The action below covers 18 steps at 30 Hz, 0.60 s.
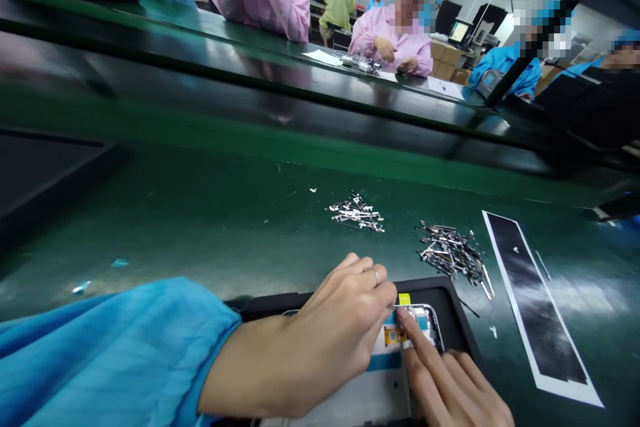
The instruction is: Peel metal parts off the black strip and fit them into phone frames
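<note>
An opened tablet-like device [373, 392] with a metal frame lies in a black tray [453, 300], in front of me. Inside it show an orange flex piece [394, 336], blue strips and a yellow tab [405, 299] at the top edge. My left hand [340, 340], wearing a ring, reaches across the device with curled fingers closed near its top edge. Whatever those fingertips hold is hidden. Beside them, my right hand [445, 373] has its index finger stretched out and pressed onto the device by the orange piece; its other fingers bend slightly.
Two piles of small thin metallic strips [356, 212] [453, 250] lie beyond the tray on the green bench. To the right is a white-bordered black sheet [537, 307]. Blue film scraps [120, 263] lie at left. Several people in coveralls sit across a raised ledge [300, 87].
</note>
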Motion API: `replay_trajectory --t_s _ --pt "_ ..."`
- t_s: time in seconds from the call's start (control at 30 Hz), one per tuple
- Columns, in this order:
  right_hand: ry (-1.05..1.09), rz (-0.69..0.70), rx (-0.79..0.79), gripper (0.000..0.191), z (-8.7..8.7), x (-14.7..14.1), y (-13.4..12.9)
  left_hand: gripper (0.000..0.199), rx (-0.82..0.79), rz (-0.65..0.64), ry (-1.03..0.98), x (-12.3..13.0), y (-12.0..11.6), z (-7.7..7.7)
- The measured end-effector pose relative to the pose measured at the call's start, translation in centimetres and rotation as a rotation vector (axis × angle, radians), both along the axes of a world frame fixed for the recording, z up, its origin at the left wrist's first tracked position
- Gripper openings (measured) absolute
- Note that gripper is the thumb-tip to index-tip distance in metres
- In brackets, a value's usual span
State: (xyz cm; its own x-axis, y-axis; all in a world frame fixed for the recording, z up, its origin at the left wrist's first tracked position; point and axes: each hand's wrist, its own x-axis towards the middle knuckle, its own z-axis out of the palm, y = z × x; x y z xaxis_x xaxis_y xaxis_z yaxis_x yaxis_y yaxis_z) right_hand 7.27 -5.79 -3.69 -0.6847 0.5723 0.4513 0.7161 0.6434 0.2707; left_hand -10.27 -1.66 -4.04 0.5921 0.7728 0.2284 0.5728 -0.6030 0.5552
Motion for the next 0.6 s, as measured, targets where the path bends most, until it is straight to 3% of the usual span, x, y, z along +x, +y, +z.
replay_trajectory --t_s 0.13,0.33,0.47,0.6 --pt "0.014 0.018 0.013 0.038 -0.6 0.1 0.2 0.021 -0.01 -0.046 0.045 -0.2 0.2 -0.1" --pt "-0.018 0.012 0.01 0.039 -0.5 0.1 0.2 0.021 -0.097 -0.055 0.136 -0.2 0.8 1.6" --pt "-0.044 0.029 -0.019 0.038 -0.1 0.2 0.4 0.018 -0.243 0.025 0.14 -0.3 1.5 2.2" --pt "0.018 0.012 0.037 0.031 -1.2 0.0 0.4 0.017 -0.33 0.033 0.136 -0.1 2.0 2.7"
